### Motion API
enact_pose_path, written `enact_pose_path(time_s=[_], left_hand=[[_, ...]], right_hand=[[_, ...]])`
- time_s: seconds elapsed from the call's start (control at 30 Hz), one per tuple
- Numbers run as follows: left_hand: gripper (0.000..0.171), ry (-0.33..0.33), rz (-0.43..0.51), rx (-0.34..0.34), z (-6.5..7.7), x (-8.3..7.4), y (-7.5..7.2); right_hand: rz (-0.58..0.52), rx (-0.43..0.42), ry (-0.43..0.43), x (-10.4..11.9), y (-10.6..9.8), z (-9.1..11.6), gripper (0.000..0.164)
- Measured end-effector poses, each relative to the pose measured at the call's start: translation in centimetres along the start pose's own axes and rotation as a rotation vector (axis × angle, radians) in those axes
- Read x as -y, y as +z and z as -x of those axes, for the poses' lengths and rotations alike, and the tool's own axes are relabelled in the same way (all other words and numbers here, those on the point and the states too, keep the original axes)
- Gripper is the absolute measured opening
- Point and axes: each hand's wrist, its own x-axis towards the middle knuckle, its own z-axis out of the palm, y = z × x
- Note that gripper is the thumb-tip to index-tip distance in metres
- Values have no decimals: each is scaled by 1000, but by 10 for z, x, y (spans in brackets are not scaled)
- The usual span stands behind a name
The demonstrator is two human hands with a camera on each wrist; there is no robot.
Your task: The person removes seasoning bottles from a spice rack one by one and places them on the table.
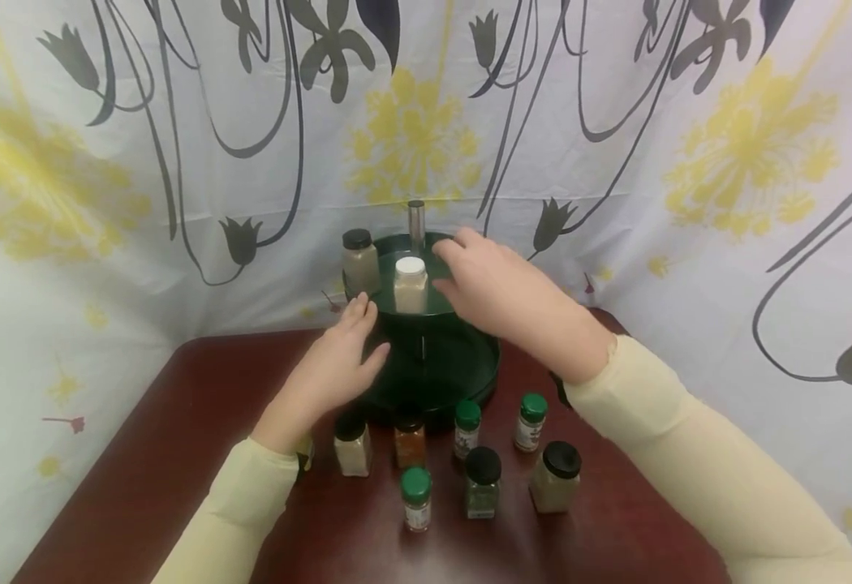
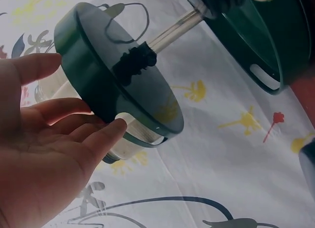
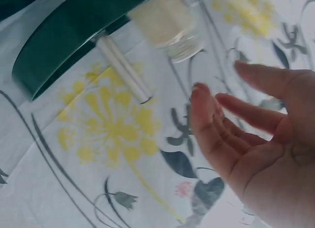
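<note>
A dark green two-tier turntable rack stands at the back of the table. On its upper tray (image 1: 436, 318) are a white-capped jar (image 1: 410, 290) of pale powder and a taller black-capped jar (image 1: 360, 266). My left hand (image 1: 329, 369) is at the tray's front left, fingers extended; in the left wrist view its fingertips touch the tray wall (image 2: 91, 73) near a slot. To the right of the white-capped jar, my right hand (image 1: 495, 288) hovers with fingers loosely bent. Nothing is between them, and the right wrist view shows them apart from the jar (image 3: 170, 26).
The lower tray (image 1: 462, 365) sits beneath, around a metal post (image 1: 416, 223). In front on the dark red table (image 1: 229, 381) stand several spice jars, among them a green-capped jar (image 1: 416, 496), a black-capped jar (image 1: 482, 483) and an orange-brown spice jar (image 1: 410, 444). Patterned cloth (image 1: 273, 170) hangs behind.
</note>
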Motion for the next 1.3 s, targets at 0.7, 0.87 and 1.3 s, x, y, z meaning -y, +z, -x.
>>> enact_pose_path(time_s=[0.7, 0.87, 1.3], left_hand=[[63, 80, 1, 3, 4, -14, 6], [62, 88, 15, 4, 6, -16, 5], [62, 139, 16, 8, 4, -19, 7]], right_hand=[[-31, 175, 73, -7, 41, -45, 64], [-63, 175, 84, -11, 43, -44, 61], [-61, 73, 34, -25, 47, -40, 46]])
